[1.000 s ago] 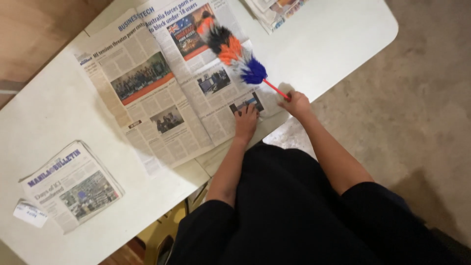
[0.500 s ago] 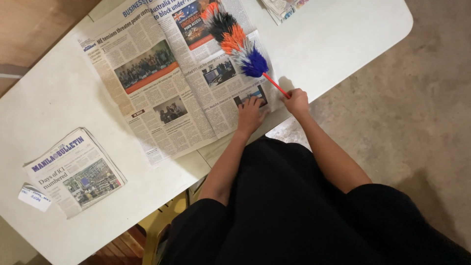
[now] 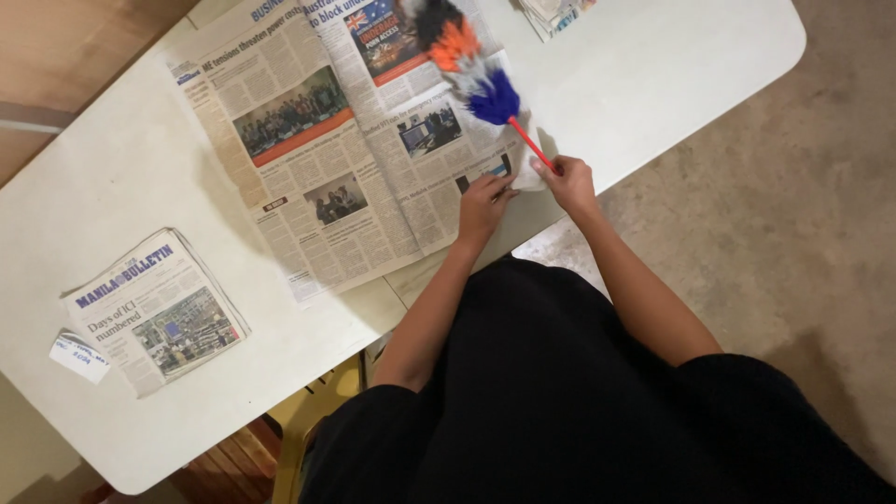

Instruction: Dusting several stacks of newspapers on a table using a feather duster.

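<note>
Hands: our right hand (image 3: 569,182) grips the red-handled blue, white and orange feather duster (image 3: 471,70); left hand (image 3: 483,201) flat, pinning the open broadsheet newspaper (image 3: 345,149) | Place: near edge of the white plastic folding table (image 3: 653,84) | Step: we judge dusting the page | Next: likely short strokes, paper held down.

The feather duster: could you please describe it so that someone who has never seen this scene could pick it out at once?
Start at the white table and find the open newspaper spread across its middle. Over the paper's far right part is the feather duster, its thin red handle gripped in the right hand. Unlike the flat printed papers around it, it is fluffy, with bands of black, orange, white and blue.
</note>
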